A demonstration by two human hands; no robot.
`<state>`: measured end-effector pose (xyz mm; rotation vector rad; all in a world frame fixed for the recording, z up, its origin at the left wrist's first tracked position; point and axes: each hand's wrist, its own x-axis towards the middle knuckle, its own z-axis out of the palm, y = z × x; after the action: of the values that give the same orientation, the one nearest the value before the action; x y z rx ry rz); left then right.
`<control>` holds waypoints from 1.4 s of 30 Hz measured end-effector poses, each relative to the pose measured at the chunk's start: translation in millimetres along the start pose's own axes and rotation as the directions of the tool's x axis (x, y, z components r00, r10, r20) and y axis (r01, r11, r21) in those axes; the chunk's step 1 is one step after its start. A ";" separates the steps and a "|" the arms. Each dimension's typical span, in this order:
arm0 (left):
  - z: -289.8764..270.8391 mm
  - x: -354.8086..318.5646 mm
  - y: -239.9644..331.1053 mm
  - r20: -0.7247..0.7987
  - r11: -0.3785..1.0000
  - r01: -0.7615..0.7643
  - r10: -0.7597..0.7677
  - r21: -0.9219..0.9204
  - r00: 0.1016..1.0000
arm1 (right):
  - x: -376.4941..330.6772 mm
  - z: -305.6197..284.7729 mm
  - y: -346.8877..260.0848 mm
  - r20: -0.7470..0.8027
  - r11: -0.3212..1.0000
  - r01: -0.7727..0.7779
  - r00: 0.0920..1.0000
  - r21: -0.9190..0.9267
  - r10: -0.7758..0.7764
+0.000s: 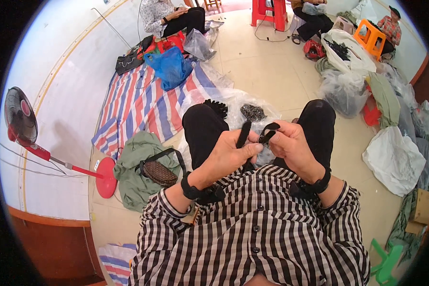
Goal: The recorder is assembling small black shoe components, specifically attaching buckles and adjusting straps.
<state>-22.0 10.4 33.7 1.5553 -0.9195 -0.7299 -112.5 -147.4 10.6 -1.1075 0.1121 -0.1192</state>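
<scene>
So right now we've got our left hand (231,151) gripping a black strap (243,134) and our right hand (291,143) pinching a small black clip (269,133) just beside it, over the clear bag of black pieces (252,113), which looks far from worked through.

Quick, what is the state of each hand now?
Left hand: closed around a black strap.
Right hand: pinching a small black piece.
</scene>
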 end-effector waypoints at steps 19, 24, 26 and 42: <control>12.7 13.2 -24.3 -0.264 0.912 0.043 -0.164 -0.409 0.951 | 13.5 -8.2 6.6 -0.146 0.975 0.123 0.978 -0.182 -0.151; 19.9 15.3 -27.1 -0.292 0.965 0.008 -0.086 -0.260 0.953 | 13.6 -5.4 10.2 -0.185 0.989 0.133 0.972 -0.070 -0.144; 22.0 15.3 -28.2 -0.299 0.975 -0.001 -0.068 -0.222 0.952 | 15.4 -7.2 13.8 -0.192 0.985 0.150 0.968 -0.087 -0.164; 33.1 21.1 -27.4 -0.367 0.939 -0.172 0.055 -0.297 0.929 | 1.9 11.4 7.1 -0.192 0.982 0.182 0.967 0.052 -0.169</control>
<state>-34.9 -22.6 1.5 1.2714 -0.5811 -0.4666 -108.6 -134.5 9.2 -1.0346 0.1767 -0.3841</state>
